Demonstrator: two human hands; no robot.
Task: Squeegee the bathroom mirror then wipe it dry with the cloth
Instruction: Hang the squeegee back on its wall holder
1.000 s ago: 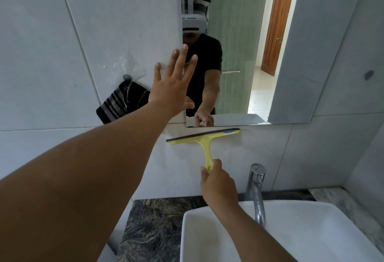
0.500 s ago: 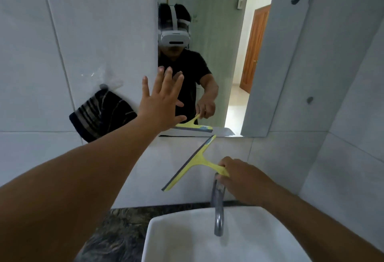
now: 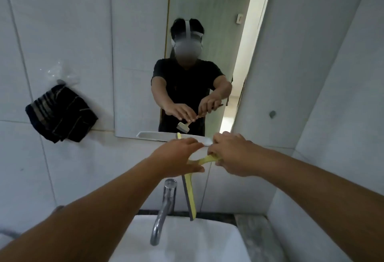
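- Since half a second ago, our left hand (image 3: 178,157) has dropped from the mirror (image 3: 145,54) to the yellow squeegee (image 3: 190,195).
- Its blade now hangs upright above the basin (image 3: 218,241).
- Right hand (image 3: 232,153) fingers grip the handle; left fingers lie loosely spread across the squeegee.
- Striped cloth (image 3: 61,114) hangs left of the mirror.

Home bathroom, tiled walls (image 3: 62,23), wall mirror (image 3: 141,54), white basin (image 3: 207,241), chrome tap (image 3: 164,205)

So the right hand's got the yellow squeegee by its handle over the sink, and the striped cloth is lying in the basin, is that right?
Not quite. The head view shows the striped cloth hanging on the tiled wall left of the mirror, not in the basin. The rest holds: the right hand holds the yellow squeegee by its handle above the sink.
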